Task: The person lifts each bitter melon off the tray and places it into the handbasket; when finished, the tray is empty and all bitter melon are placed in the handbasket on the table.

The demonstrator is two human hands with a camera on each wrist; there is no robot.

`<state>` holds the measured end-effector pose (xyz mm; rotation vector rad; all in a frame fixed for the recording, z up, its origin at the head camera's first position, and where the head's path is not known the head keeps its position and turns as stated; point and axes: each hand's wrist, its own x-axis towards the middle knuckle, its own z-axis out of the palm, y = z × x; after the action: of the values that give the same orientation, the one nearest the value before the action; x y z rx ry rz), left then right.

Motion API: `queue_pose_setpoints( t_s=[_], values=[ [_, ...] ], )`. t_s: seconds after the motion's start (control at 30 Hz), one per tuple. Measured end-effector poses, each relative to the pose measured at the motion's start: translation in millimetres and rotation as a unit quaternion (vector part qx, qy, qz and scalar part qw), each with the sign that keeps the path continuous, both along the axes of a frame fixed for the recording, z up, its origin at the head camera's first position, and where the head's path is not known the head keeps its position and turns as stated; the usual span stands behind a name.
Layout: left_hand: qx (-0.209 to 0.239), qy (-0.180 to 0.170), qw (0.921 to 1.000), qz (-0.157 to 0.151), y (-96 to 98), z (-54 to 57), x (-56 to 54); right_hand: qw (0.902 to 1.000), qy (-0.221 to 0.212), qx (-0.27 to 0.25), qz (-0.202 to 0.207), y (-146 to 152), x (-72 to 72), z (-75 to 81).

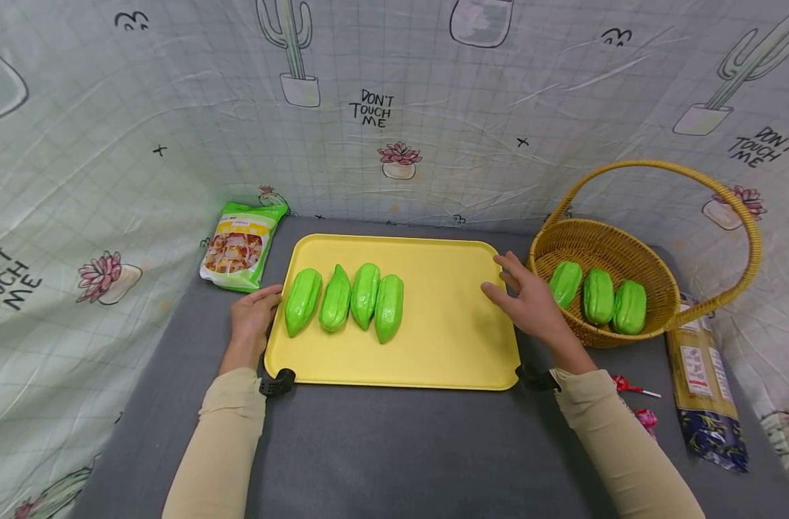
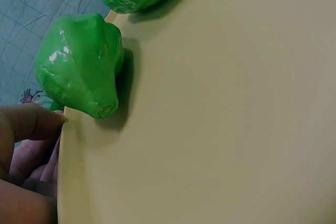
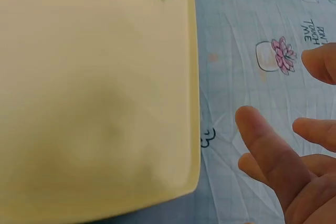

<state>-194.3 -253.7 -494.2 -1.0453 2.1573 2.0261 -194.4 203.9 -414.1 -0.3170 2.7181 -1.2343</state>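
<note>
A yellow tray (image 1: pixel 453 317) lies on the grey tabletop. On its left half, several glossy green elongated fake fruits (image 1: pixel 389 308) stand side by side in a slanted row. At the tray's left rim is my left hand (image 1: pixel 252 317), a fingertip touching the rim close to a green fruit (image 2: pixel 79 66) in the left wrist view; the other fingers lie outside the rim, partly hidden. My right hand (image 1: pixel 527 299) hovers over the tray's right edge, its fingers (image 3: pixel 262 145) spread and holding nothing. Three more green fruits (image 1: pixel 598 296) sit in a woven basket (image 1: pixel 660 274) just beyond it.
A green snack packet (image 1: pixel 240 247) lies behind the tray's left corner. The basket's tall handle (image 1: pixel 751 238) arches up on the right. Near the right sleeve are a red lollipop (image 1: pixel 622 383) and a gold-and-blue packet (image 1: pixel 704 389). Patterned cloth (image 1: pixel 459 115) hangs behind.
</note>
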Motion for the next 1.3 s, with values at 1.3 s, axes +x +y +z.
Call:
queue_pose_setpoints(
  t_s=[1.3],
  values=[
    [0.002,0.004,1.0000,-0.004,-1.6,-2.7,-0.6,0.9952,-0.053,-0.007,0.081,-71.9,5.3,-34.3]
  ],
)
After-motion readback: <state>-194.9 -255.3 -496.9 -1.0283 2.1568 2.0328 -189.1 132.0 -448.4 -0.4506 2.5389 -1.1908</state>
